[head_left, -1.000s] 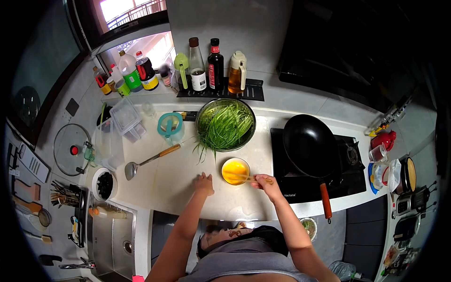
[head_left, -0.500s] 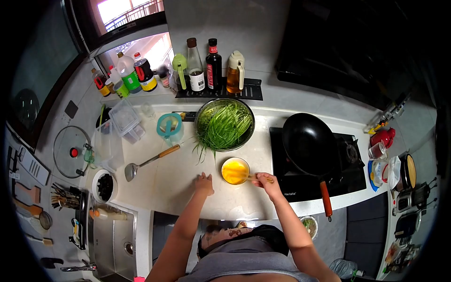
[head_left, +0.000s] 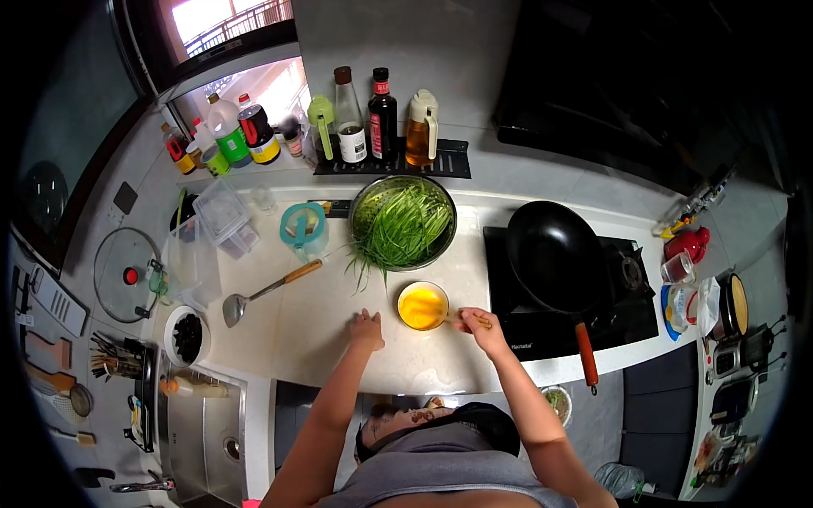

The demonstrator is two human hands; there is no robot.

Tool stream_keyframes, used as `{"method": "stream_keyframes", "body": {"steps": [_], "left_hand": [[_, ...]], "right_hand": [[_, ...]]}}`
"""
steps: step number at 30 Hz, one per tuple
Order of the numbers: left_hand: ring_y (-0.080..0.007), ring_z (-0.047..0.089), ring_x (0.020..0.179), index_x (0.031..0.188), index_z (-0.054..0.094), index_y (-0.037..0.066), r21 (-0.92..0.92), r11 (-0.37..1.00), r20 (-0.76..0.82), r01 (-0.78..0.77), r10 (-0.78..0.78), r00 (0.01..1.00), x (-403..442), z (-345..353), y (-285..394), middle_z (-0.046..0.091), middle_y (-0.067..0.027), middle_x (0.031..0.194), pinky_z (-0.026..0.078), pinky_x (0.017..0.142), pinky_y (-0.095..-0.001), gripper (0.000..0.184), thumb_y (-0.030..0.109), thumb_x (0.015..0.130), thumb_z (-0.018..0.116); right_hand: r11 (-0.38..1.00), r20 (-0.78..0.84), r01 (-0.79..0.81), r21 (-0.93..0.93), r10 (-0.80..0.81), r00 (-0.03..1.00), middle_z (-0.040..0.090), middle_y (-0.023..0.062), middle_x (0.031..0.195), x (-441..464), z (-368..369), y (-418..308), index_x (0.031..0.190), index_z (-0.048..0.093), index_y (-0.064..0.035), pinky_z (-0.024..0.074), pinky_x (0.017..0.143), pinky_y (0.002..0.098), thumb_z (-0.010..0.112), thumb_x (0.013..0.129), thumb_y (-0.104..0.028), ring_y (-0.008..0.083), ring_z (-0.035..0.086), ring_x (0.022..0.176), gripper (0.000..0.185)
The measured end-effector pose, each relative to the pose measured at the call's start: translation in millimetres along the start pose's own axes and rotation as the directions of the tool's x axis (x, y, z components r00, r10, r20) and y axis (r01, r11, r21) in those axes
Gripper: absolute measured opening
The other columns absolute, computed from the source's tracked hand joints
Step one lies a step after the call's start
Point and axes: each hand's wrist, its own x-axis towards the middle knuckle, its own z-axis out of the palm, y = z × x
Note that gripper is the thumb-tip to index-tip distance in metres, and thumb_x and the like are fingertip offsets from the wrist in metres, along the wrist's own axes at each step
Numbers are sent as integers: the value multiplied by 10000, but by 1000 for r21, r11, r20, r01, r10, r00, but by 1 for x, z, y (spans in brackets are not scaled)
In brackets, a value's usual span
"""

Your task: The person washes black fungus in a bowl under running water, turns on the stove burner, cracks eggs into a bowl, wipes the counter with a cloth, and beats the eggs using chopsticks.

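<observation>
A small bowl point(head_left: 401, 315) of beaten yellow egg point(head_left: 423, 306) stands on the pale counter. My right hand point(head_left: 481, 328) is closed around a pair of chopsticks point(head_left: 485, 322) at the bowl's right side, their tips reaching toward the egg. Left of the bowl, my left hand point(head_left: 367, 330) rests on the countertop with its fingers spread, holding nothing. Behind the bowl sits a metal colander point(head_left: 359, 197) heaped with long green chives point(head_left: 406, 227). A spatula point(head_left: 273, 283) with a wooden handle lies to the left.
A black wok point(head_left: 555, 254) sits on the stove point(head_left: 542, 347) at the right, its red-brown handle pointing toward me. Farther left are a teal-lidded jug point(head_left: 304, 230), clear plastic containers point(head_left: 195, 262) and a white bowl of dark food point(head_left: 188, 335). Bottles point(head_left: 383, 118) line the back shelf.
My right hand has shifted very slightly with the chopsticks, and the egg's surface pattern has changed. My left hand stays in place on the counter. The whole view has drifted a little.
</observation>
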Motion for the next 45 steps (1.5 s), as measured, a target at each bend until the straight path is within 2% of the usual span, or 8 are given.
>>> {"method": "stream_keyframes", "body": {"steps": [7,11,15,18,22,26,30,45], "left_hand": [[-286,245,1264,1348,224,148,15,1000,-3,-7,7,1000,3,1,-1,148,-158,1407,337,950,-406,771,206,683,610],[-286,252,1260,1344,232,142,15,1000,-11,-7,7,1000,2,1,-2,164,-162,1401,348,942,-405,767,206,679,610],[-285,260,1256,1341,237,136,15,1000,-9,-12,12,1000,2,-1,-1,167,-165,1399,349,940,-411,761,207,679,606],[-305,251,1258,1347,219,136,16,1000,2,-24,24,1000,0,-1,-2,155,-167,1404,322,969,-402,757,229,695,592],[-314,250,1259,1352,209,141,20,999,20,-33,33,999,-5,-7,-3,149,-168,1406,305,984,-409,755,246,705,584],[-284,253,1258,1341,235,134,-4,1000,-14,-26,26,1000,-3,-4,-2,162,-162,1402,324,959,-425,762,222,687,615],[-290,246,1260,1342,233,133,-9,1000,-17,-24,24,1000,-1,-2,-3,163,-169,1400,321,963,-425,756,218,691,608],[-316,234,1264,1343,229,131,-18,999,-14,-39,38,999,-1,0,-4,155,-168,1403,300,987,-422,747,242,702,598]], "right_hand": [[983,-60,-57,176,69,996,582,32,734,-4,5,-12,922,576,33,442,628,198,529,854,-138,89,533,652,190],[991,80,1,-137,10,997,593,66,811,5,-6,11,921,577,31,479,670,221,527,850,-127,120,584,704,181],[978,-123,-9,207,35,992,585,46,737,0,5,-17,930,574,40,450,623,208,532,848,-131,93,543,648,195],[986,52,15,-168,-6,999,610,93,893,6,-3,7,991,563,46,498,725,261,509,869,-164,148,599,760,249],[991,-78,-47,129,58,995,603,85,869,1,3,-10,977,563,54,491,723,246,527,858,-141,138,594,764,232],[986,52,-12,-165,21,998,602,96,886,8,-3,16,982,561,51,493,731,253,513,864,-140,151,597,766,230],[991,-155,53,122,-33,987,601,52,786,6,4,1,912,591,36,474,668,226,533,846,-131,112,571,683,189],[999,-48,-33,9,33,998,607,67,805,3,5,-1,931,585,40,484,662,231,518,858,-132,123,585,695,198]]}}
